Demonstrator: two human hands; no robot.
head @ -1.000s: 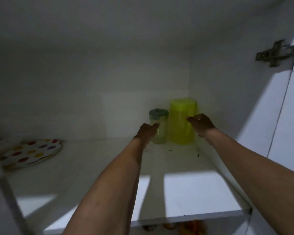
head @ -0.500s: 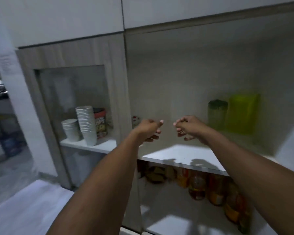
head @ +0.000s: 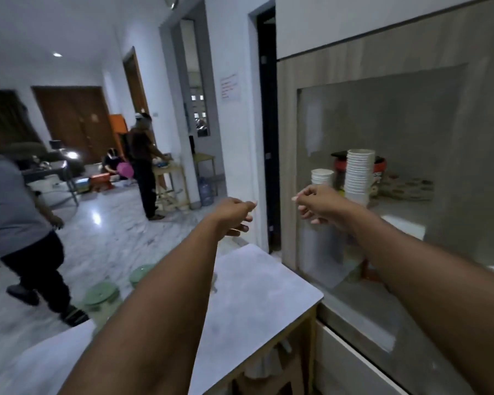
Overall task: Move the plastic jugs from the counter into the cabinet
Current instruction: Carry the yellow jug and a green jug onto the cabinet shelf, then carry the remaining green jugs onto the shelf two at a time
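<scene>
Both my hands are held out in front of me with nothing in them, fingers loosely curled. My left hand [head: 234,216] hovers above the far end of the white counter [head: 257,297]. My right hand [head: 314,205] is in front of the cabinet's glass-fronted section [head: 405,115]. Two clear plastic jugs with pale green lids, one nearer [head: 102,292] and one farther [head: 141,273], stand by the counter's left edge, partly hidden behind my left forearm. The open shelf with the yellow jug is out of view.
Stacks of white paper cups [head: 360,178] and a red-lidded tub stand behind the glass. A dark narrow gap [head: 268,143] separates cabinet and wall. A person in a grey shirt [head: 15,218] walks at the left; another person [head: 143,166] stands at a far table.
The view swung left from inside the cabinet shelf to the counter and room. Both hands let go of the jugs on the shelf and pulled back, empty.
</scene>
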